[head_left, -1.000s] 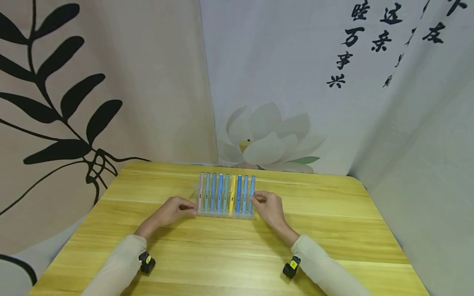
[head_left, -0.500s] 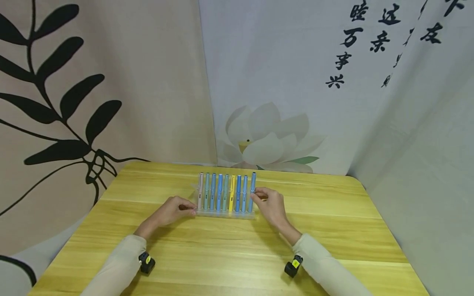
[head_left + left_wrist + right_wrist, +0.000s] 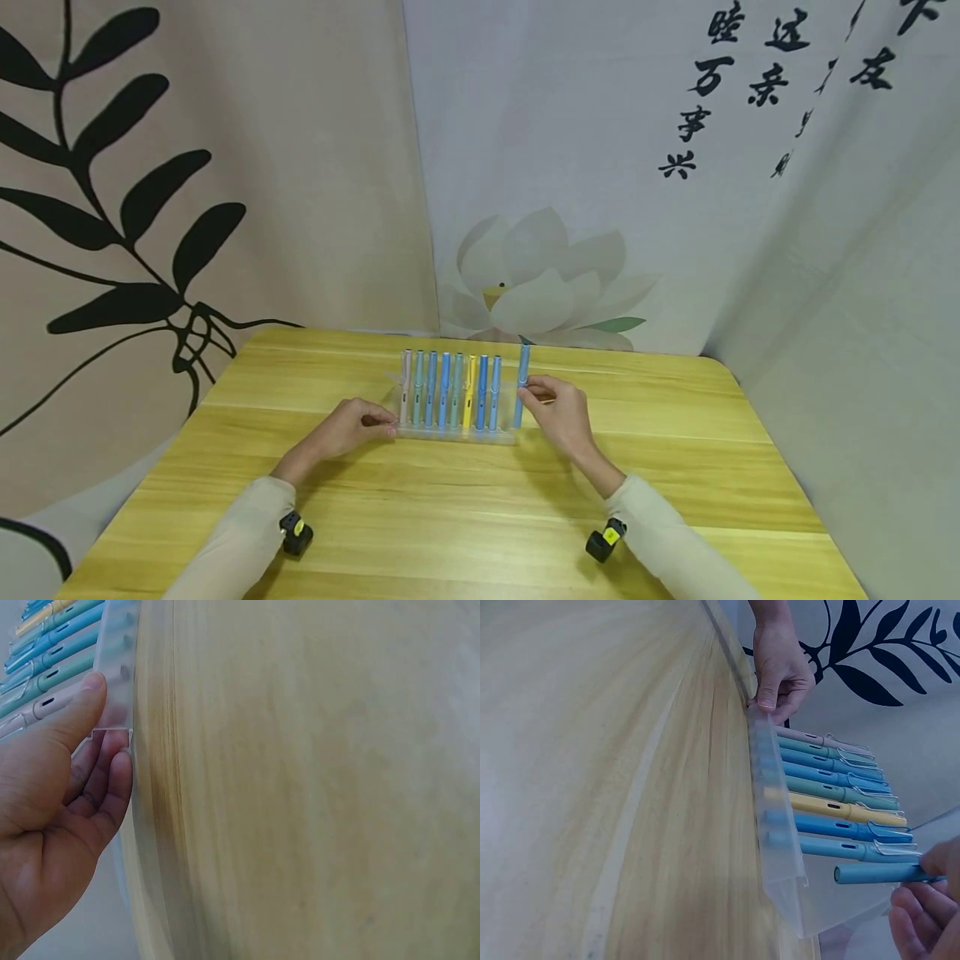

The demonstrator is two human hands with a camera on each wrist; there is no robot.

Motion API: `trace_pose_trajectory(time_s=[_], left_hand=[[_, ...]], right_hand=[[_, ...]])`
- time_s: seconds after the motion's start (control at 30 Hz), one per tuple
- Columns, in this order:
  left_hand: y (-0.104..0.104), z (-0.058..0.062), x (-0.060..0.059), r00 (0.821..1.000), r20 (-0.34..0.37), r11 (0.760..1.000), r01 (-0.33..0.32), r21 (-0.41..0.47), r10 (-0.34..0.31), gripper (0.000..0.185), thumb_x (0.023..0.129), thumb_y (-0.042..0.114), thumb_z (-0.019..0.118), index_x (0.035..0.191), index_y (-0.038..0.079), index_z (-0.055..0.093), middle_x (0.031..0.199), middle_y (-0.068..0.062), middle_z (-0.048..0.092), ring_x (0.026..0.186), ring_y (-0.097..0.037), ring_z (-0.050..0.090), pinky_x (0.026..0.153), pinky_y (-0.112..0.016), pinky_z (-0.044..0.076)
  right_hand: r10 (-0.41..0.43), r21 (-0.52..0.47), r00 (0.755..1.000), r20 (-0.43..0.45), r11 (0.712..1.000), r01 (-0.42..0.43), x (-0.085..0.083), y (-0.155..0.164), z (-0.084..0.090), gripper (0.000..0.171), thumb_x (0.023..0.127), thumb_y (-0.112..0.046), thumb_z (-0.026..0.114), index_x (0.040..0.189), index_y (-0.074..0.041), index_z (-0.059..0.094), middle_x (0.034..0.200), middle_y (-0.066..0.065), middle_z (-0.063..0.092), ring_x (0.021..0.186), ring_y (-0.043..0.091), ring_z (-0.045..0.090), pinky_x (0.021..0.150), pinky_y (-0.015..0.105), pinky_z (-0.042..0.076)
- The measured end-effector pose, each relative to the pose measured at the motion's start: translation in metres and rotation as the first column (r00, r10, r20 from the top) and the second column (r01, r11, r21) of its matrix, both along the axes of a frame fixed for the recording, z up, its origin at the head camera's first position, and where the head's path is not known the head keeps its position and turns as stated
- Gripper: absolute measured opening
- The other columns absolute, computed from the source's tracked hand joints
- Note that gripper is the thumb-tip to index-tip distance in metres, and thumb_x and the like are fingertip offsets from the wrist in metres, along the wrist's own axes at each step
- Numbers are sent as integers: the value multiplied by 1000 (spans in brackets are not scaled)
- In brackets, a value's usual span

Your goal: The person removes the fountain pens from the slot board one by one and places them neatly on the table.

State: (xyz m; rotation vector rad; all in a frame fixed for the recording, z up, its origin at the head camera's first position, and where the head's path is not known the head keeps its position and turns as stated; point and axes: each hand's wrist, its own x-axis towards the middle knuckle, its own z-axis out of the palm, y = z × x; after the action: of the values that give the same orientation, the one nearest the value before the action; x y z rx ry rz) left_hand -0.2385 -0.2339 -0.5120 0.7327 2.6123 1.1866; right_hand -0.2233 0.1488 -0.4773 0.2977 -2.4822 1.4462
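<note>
A clear plastic pen stand (image 3: 457,437) sits on the wooden table, holding a row of several upright pens in pink, green, blue and yellow. My left hand (image 3: 351,427) pinches the stand's left end; in the left wrist view the thumb lies on top of the clear ledge (image 3: 116,652) with fingers curled beneath. Between thumb and fingers of my right hand (image 3: 561,414) is a light blue pen (image 3: 524,363), nearly upright just off the stand's right end. In the right wrist view this pen's lower end (image 3: 855,874) is free of the front ledge, beside the last pen in the row (image 3: 829,846).
The wooden tabletop (image 3: 450,517) reaches out around the stand on all sides. Behind it hangs a cloth backdrop (image 3: 315,167) with printed leaves, a lotus and writing. Small black cameras (image 3: 297,533) are strapped at both wrists.
My right hand has lifted the light blue pen up out of the stand's right end and shifted it rightward. The left hand stays at the stand's left end.
</note>
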Motion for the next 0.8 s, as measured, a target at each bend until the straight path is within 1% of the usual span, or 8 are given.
trace_pose_trajectory(time_s=[0.17,0.37,0.6,0.8], left_hand=[[1,-1,1,1000,-15,1000,-3,-1,3,18,97,19,72,109,8,79,103,-2,77,90,-11,69,80,-26,56],[0,-3,0,1000,12,1000,-3,-5,3,17,97,20,72,109,10,79,103,1,77,91,-10,68,81,-25,55],[-1,-4,0,1000,2,1000,7,-6,-7,19,98,21,71,111,10,79,105,1,77,92,-11,68,82,-25,55],[0,-5,-1,1000,4,1000,1,-11,-1,19,98,21,71,110,10,79,105,1,77,91,-10,68,81,-25,55]], right_hand=[[-12,3,1000,15,1000,12,6,8,3,28,96,-23,74,117,-4,75,99,5,78,89,19,72,78,33,60],[-24,-16,999,35,1000,24,13,18,4,28,96,-23,75,117,-4,76,98,5,77,87,19,73,76,32,59],[-37,6,999,41,999,37,17,28,-1,30,95,-21,75,117,-1,75,97,8,77,85,21,74,74,32,60],[-53,1,996,68,999,53,22,36,-6,30,94,-21,76,118,-2,75,95,8,78,84,21,75,72,31,60]])
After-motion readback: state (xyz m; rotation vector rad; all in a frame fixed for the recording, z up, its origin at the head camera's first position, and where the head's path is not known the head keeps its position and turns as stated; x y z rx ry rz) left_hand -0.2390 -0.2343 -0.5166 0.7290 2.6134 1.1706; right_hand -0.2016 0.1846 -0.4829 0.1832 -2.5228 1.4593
